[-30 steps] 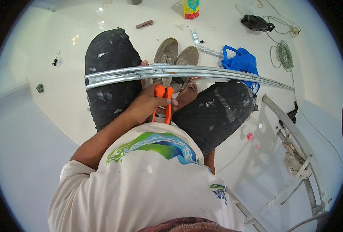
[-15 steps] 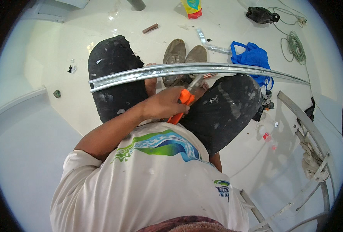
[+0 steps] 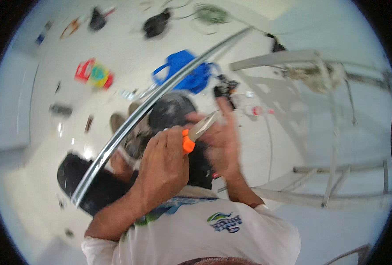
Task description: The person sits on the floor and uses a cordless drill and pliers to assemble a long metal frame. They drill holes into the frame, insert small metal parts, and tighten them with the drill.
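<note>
We see the orange-handled metal snips (image 3: 195, 134) pointing up and right, their long axis slanted. Our left hand (image 3: 163, 165) is fisted around the handles; the blades jut past the fingers toward our blurred right hand (image 3: 220, 137), whose grip we cannot tell. A red-yellow package (image 3: 94, 73) lies upper left.

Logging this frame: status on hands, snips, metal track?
Left hand gripping orange-handled snips. Right hand at the blades, blurred, grip unclear. Metal track across the knees, unheld. Nothing in the way.
</note>
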A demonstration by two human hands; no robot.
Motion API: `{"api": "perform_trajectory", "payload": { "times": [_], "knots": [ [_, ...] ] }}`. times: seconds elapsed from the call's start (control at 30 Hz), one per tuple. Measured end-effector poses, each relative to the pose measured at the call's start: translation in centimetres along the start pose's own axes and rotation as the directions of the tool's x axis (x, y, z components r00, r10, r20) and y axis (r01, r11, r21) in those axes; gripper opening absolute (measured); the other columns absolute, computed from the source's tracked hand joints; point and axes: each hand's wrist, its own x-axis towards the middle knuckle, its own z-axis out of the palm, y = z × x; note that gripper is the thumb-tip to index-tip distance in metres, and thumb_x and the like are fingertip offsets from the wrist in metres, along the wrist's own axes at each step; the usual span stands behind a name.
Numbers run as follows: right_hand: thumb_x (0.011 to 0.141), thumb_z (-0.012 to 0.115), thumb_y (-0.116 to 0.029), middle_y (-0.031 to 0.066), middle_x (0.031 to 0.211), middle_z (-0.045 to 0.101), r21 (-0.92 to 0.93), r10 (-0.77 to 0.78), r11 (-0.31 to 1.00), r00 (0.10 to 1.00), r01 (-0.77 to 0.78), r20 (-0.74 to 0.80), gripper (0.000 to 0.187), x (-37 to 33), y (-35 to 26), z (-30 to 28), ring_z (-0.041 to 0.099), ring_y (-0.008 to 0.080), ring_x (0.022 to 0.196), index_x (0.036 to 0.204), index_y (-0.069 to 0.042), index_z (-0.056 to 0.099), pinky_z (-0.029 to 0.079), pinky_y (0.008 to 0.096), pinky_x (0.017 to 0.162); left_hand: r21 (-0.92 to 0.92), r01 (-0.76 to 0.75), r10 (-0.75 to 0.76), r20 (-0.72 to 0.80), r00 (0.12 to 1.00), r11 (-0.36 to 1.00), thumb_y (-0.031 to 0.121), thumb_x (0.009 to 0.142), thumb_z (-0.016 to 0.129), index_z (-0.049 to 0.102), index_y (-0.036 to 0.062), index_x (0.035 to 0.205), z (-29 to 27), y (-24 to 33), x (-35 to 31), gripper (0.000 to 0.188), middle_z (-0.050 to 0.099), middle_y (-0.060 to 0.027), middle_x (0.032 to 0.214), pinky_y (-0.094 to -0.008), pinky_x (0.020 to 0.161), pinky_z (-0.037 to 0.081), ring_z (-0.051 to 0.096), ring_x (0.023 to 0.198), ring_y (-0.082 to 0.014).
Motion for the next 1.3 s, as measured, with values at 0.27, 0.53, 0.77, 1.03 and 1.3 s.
{"api": "perform_trajectory", "payload": {
  "times": [0.27, 0.53, 0.77, 1.03, 1.3],
  "knots": [
    [0.104, 0.053, -0.025, 0.0148, 0.093, 0.070, 0.238, 0.263, 0.954, 0.889, -0.181, -0.376, 0.045, 2.3, 2.2, -7.0, 0.068, 0.0220, 0.075, 0.139, 0.003, 0.048, 0.057, 0.0355, 0.066, 0.126, 0.116, -0.126, 0.069, 0.990, 0.985, 0.011, 0.076, 0.088, 0.050, 0.0035, 0.150, -4.0, 0.3, -0.1, 0.084, 0.052, -0.0247, 0.152, -0.0545, 0.123, 0.036, 0.046, 0.145, -0.0462],
    [0.085, 0.071, -0.015, 0.0196, 0.092, 0.068, -0.912, 0.227, -0.195, 0.921, 0.361, 0.316, 0.010, 0.2, 33.4, -30.5, 0.064, 0.0412, 0.090, 0.089, -0.007, 0.067, 0.049, 0.0525, 0.078, 0.423, 0.384, -0.507, 0.229, 0.831, 0.821, 0.006, 0.078, 0.079, 0.061, 0.0024, 0.128, -10.3, -11.0, -8.8, 0.053, 0.066, -0.0237, 0.126, -0.0518, 0.101, 0.052, 0.065, 0.115, -0.0455],
    [0.098, 0.059, -0.040, 0.0361, 0.122, 0.069, -0.959, 0.550, -0.143, 0.787, -0.243, -0.281, 0.055, 0.8, 39.8, -27.3, 0.072, 0.0504, 0.111, 0.124, 0.008, 0.057, 0.059, 0.0558, 0.097, 0.191, 0.613, -0.630, 0.410, 0.660, 0.766, 0.015, 0.074, 0.081, 0.059, 0.0051, 0.147, -14.2, -12.9, -7.9, 0.078, 0.070, -0.0214, 0.135, -0.0420, 0.107, 0.053, 0.069, 0.121, -0.0355],
    [0.095, 0.064, -0.039, 0.0359, 0.117, 0.072, -0.849, 0.420, -0.004, 0.769, -0.529, -0.481, 0.057, 0.2, 35.1, -24.8, 0.071, 0.0529, 0.112, 0.127, 0.007, 0.050, 0.057, 0.0579, 0.098, 0.083, 0.627, -0.594, 0.435, 0.677, 0.775, 0.027, 0.068, 0.078, 0.058, -0.0014, 0.147, -13.5, -13.5, -7.9, 0.086, 0.071, -0.0230, 0.132, -0.0377, 0.103, 0.055, 0.070, 0.115, -0.0303],
    [0.092, 0.066, -0.036, 0.0326, 0.123, 0.072, -0.798, 0.395, -0.028, 0.727, -0.603, -0.563, 0.054, 0.0, 34.7, -22.6, 0.071, 0.0492, 0.116, 0.127, 0.005, 0.062, 0.058, 0.0550, 0.099, 0.261, 0.593, -0.643, 0.416, 0.643, 0.762, 0.033, 0.083, 0.078, 0.061, -0.0008, 0.139, -13.9, -13.4, -6.7, 0.068, 0.074, -0.0228, 0.114, -0.0443, 0.092, 0.056, 0.071, 0.100, -0.0317]
  ]
}}
